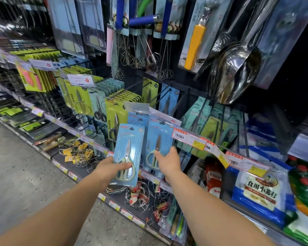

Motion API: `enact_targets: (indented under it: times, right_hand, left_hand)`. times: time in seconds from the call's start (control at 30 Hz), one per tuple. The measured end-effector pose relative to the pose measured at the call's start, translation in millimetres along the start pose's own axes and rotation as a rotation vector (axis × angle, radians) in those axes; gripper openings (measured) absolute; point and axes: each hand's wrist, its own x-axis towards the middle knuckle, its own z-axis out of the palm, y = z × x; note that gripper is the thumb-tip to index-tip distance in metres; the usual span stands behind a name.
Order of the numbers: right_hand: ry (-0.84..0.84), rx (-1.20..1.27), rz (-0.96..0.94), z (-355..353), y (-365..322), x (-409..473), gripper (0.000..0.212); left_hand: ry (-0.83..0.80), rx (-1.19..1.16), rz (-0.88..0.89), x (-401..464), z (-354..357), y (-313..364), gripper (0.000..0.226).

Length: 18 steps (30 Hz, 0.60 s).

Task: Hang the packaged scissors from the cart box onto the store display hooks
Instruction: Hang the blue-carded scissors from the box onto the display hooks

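My left hand [112,166] grips a blue-carded pack of scissors [128,148] by its lower part, thumb across the front, holding it upright before the display. Just to its right hangs a second blue scissors pack [158,137] on a hook. My right hand [167,160] holds that pack at its lower edge, fingers behind the card and thumb near the scissor handle. More blue packs [137,118] hang behind on the same hooks. The cart box is out of view.
Green and teal scissor packs [114,110] fill the hooks to the left. Whisks [146,59] and steel scoops [236,68] hang above. Price tags [194,141] jut out on the right. Wire racks [78,153] lie on the lower shelf, bagged goods [260,192] at right.
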Motion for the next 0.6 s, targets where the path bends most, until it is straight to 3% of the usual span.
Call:
enact_targets:
  times: [0.17,0.27,0.4,0.6]
  right_hand:
    - [0.024,-0.005,0.029,2,12,1,0.053]
    - [0.052,-0.007,0.023,1,12,3,0.045]
    - [0.079,-0.061,0.084,-1,4,14,0.071]
    - [0.308,-0.206,0.141,-6,11,13,0.035]
  left_hand:
    - [-0.008,-0.038,-0.009,0,7,4,0.094]
    - [-0.027,-0.046,-0.022,10,3,-8,0.100]
    - [-0.080,-0.048,-0.019,7,6,-8,0.052]
    - [-0.151,-0.063,0.011,11,12,-3,0.045]
